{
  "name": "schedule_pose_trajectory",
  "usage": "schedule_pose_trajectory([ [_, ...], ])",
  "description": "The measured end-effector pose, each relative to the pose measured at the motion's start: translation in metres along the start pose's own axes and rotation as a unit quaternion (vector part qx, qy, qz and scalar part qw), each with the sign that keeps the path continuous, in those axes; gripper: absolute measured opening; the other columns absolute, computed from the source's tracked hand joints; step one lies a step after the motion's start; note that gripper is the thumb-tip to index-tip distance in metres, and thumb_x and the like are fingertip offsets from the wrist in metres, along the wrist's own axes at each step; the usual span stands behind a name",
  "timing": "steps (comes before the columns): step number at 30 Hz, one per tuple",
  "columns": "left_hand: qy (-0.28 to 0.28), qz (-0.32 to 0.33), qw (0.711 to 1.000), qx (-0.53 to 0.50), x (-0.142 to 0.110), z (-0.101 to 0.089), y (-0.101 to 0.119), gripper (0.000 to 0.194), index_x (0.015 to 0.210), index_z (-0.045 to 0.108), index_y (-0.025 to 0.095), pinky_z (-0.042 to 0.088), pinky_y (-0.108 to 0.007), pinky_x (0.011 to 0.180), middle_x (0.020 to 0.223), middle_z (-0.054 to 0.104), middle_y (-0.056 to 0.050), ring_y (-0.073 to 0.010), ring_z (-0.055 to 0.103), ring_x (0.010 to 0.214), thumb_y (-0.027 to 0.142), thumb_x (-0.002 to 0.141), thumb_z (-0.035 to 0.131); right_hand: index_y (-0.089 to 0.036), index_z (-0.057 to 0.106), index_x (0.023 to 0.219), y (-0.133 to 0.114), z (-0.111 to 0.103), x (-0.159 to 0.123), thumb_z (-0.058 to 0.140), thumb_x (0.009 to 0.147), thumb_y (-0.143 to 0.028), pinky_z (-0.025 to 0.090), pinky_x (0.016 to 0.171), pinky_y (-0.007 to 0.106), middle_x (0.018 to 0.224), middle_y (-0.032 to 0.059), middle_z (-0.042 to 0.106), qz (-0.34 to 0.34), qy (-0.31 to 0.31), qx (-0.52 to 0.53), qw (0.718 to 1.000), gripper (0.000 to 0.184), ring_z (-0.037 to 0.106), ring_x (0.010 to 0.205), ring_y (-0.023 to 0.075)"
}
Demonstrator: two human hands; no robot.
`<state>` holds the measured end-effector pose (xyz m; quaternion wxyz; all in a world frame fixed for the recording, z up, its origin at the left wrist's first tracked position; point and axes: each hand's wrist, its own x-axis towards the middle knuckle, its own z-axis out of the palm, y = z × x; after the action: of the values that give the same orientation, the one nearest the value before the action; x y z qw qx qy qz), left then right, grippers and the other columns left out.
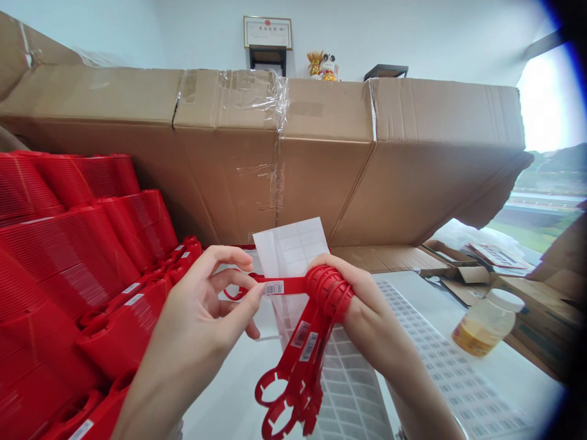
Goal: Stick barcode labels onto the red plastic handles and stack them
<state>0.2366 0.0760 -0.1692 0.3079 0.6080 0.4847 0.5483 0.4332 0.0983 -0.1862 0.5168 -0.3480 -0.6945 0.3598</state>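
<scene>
My right hand (367, 299) is closed around a bunch of red plastic strips (316, 348); their looped ends stack over the fingers and their ring-shaped ends hang down. One red plastic strip (293, 285) from the bunch stretches leftward, with a white barcode label (274, 288) on it. The thumb and a finger of my left hand (202, 311) pinch that strip at the label's left edge. Two hanging strips carry barcode labels as well. Behind the hands stands a pale, translucent label sheet (291, 244), its lower part hidden by the strips.
Stacks of red plastic strips (59, 263) fill the left side. Large cardboard (220, 165) walls off the back. Barcode label sheets (440, 348) lie on the white table (422, 287) at right, beside a white-lidded jar (488, 321). Opened boxes (527, 305) stand beyond.
</scene>
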Motion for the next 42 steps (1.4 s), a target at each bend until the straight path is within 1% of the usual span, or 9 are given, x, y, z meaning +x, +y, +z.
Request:
schedule_pose_trajectory([
  [8, 0.029, 0.018, 0.999, -0.004, 0.002, 0.006, -0.004, 0.029, 0.099, 0.056, 0.026, 0.052, -0.021, 0.041, 0.076, 0.065, 0.006, -0.0123, 0.066, 0.047, 0.03, 0.081, 0.079, -0.021, 0.053, 0.076, -0.004, -0.001, -0.001, 0.045, 0.093, -0.013, 0.036, 0.055, 0.024, 0.068, -0.0056, 0.052, 0.0, -0.006, 0.016, 1.0, 0.021, 0.043, 0.063, 0.0103],
  [14, 0.087, 0.026, 0.996, -0.016, 0.01, 0.013, -0.013, 0.041, 0.101, 0.054, 0.027, 0.056, -0.023, 0.038, 0.1, 0.061, 0.0, -0.0182, 0.073, 0.07, 0.033, 0.075, 0.084, -0.021, 0.057, 0.08, -0.006, 0.0, -0.007, 0.046, 0.094, -0.014, 0.038, 0.057, 0.024, 0.073, -0.0051, 0.055, -0.032, -0.015, 0.009, 0.999, 0.019, 0.046, 0.065, 0.0101],
  [20, 0.151, 0.07, 0.983, 0.074, 0.017, 0.017, -0.02, 0.034, 0.103, 0.059, 0.025, 0.059, -0.025, 0.041, 0.122, 0.047, -0.003, -0.019, 0.075, 0.08, 0.033, 0.078, 0.081, -0.021, 0.055, 0.079, 0.004, 0.006, 0.001, 0.044, 0.093, -0.014, 0.036, 0.056, 0.026, 0.072, -0.005, 0.054, -0.033, -0.007, -0.03, 0.999, 0.019, 0.043, 0.065, 0.0108],
  [23, 0.189, 0.113, 0.959, 0.178, 0.024, 0.011, -0.027, 0.042, 0.11, 0.06, 0.024, 0.065, -0.034, 0.058, 0.124, 0.046, -0.004, -0.0168, 0.073, 0.079, 0.03, 0.076, 0.084, -0.021, 0.053, 0.078, 0.004, 0.005, 0.002, 0.044, 0.093, -0.015, 0.036, 0.057, 0.026, 0.071, -0.005, 0.053, -0.038, 0.005, -0.03, 0.999, 0.019, 0.044, 0.064, 0.0109],
  [27, 0.197, 0.173, 0.94, 0.22, 0.033, 0.003, -0.037, 0.048, 0.113, 0.059, 0.021, 0.066, -0.043, 0.074, 0.125, 0.044, -0.009, -0.026, 0.066, 0.104, 0.043, 0.078, 0.083, -0.022, 0.057, 0.08, 0.001, -0.002, -0.001, 0.044, 0.091, -0.014, 0.034, 0.055, 0.025, 0.07, -0.0051, 0.05, -0.045, 0.049, -0.026, 0.997, 0.019, 0.045, 0.064, 0.011],
  [30, 0.199, 0.209, 0.933, 0.213, 0.029, 0.01, -0.038, 0.045, 0.12, 0.056, 0.02, 0.057, -0.053, 0.102, 0.132, 0.043, -0.012, -0.0285, 0.056, 0.122, 0.046, 0.087, 0.073, -0.022, 0.057, 0.078, 0.001, -0.004, 0.0, 0.046, 0.092, -0.017, 0.032, 0.053, 0.025, 0.068, -0.0055, 0.05, -0.04, 0.069, -0.016, 0.997, 0.018, 0.044, 0.061, 0.0109],
  [33, 0.195, 0.227, 0.931, 0.21, 0.019, 0.025, -0.035, 0.052, 0.133, 0.046, 0.02, 0.048, -0.057, 0.11, 0.142, 0.04, -0.015, -0.0293, 0.048, 0.132, 0.045, 0.092, 0.067, -0.022, 0.056, 0.076, 0.003, 0.0, 0.001, 0.048, 0.092, -0.02, 0.033, 0.053, 0.025, 0.067, -0.0052, 0.051, -0.04, 0.063, 0.001, 0.997, 0.018, 0.043, 0.06, 0.0113],
  [37, 0.2, 0.228, 0.932, 0.198, 0.013, 0.037, -0.034, 0.053, 0.131, 0.044, 0.019, 0.052, -0.055, 0.101, 0.126, 0.051, -0.013, -0.0278, 0.053, 0.118, 0.047, 0.091, 0.067, -0.022, 0.056, 0.077, 0.002, 0.009, 0.0, 0.05, 0.093, -0.023, 0.035, 0.055, 0.025, 0.07, -0.0044, 0.051, -0.049, 0.05, 0.023, 0.997, 0.017, 0.041, 0.062, 0.0121],
  [42, 0.22, 0.205, 0.937, 0.178, 0.015, 0.026, -0.035, 0.068, 0.128, 0.045, 0.02, 0.054, -0.051, 0.089, 0.119, 0.05, -0.011, -0.0283, 0.055, 0.106, 0.051, 0.078, 0.079, -0.022, 0.057, 0.079, 0.002, 0.012, -0.003, 0.05, 0.091, -0.021, 0.037, 0.058, 0.026, 0.072, -0.0036, 0.051, -0.037, 0.03, 0.039, 0.998, 0.014, 0.045, 0.066, 0.0131],
])
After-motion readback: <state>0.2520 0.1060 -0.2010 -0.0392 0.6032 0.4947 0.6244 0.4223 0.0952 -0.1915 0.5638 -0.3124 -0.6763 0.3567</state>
